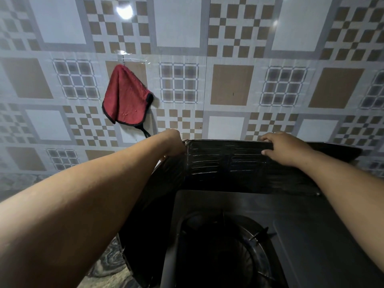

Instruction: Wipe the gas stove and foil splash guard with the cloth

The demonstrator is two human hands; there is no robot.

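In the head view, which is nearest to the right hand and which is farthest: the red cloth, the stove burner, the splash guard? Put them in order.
1. Splash guard: the right hand grips its top edge.
2. Stove burner: below the hand, toward the camera.
3. Red cloth: hanging on the wall, far to the left.

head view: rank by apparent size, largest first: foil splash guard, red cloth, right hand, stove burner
1. foil splash guard, spans most of the stove's width.
2. stove burner, near the camera, so its lead is unsure.
3. red cloth on the wall.
4. right hand, gripping the guard's top edge; close to the cloth.
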